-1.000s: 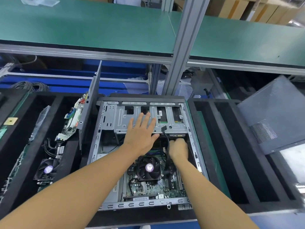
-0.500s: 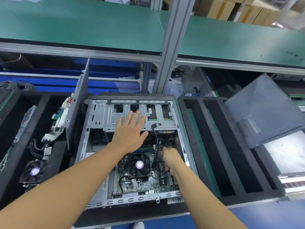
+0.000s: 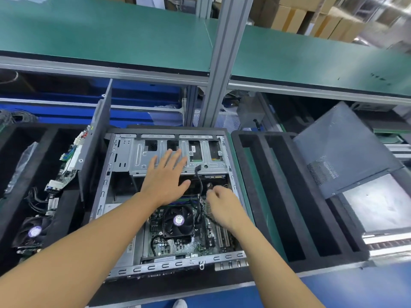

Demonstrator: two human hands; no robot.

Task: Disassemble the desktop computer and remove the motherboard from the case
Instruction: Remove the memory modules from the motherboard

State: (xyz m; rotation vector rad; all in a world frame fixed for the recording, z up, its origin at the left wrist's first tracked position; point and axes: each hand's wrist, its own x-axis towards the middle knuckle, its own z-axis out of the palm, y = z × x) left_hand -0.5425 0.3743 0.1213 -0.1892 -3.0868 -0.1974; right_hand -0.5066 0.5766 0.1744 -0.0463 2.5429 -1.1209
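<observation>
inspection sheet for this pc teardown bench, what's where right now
surface: blue bench carrying black foam trays beside the case.
job's things: open computer case lying flat; motherboard inside it, cooler fan on top; drive cage at the far end.
clutter: removed boards and a loose fan in the left tray; grey side panel tilted at right.
hands: left hand flat, fingers straight, over the drive cage; right hand curled beside the black cable, grip unclear.
cables: black cable rising from the board, free end up.
surroundings: green shelf, cardboard boxes behind.
</observation>
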